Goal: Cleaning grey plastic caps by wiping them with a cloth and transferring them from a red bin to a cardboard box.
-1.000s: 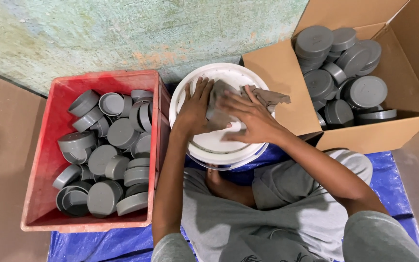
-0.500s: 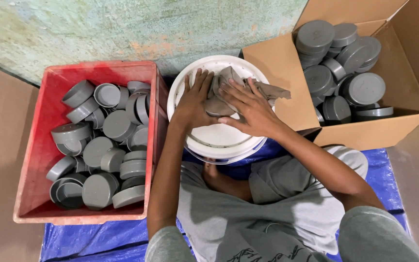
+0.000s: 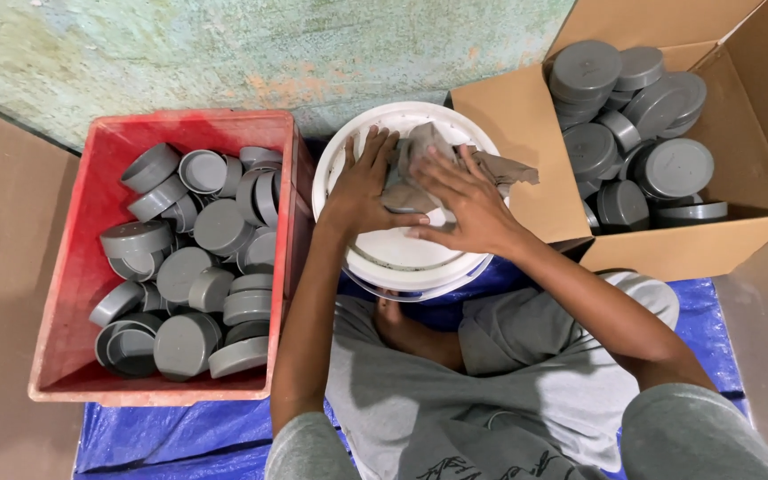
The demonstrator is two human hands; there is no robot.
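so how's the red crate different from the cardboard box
The red crate is plastic, sits to the left of the white bucket, and has no flaps. The cardboard box is brown, sits to the right, and has open flaps. The crate's caps look smaller than the box's. Both hold grey round caps.

We find little free room at the centre of the frame — the white bucket [image 3: 406, 258] sits wedged between the red crate [image 3: 73, 293] on the left and the cardboard box [image 3: 526, 133] on the right, touching or nearly touching both. Both containers are heaped with grey caps [image 3: 197, 267]. Open passage lies above the bucket — bare floor [image 3: 224, 53] along the upper edge.
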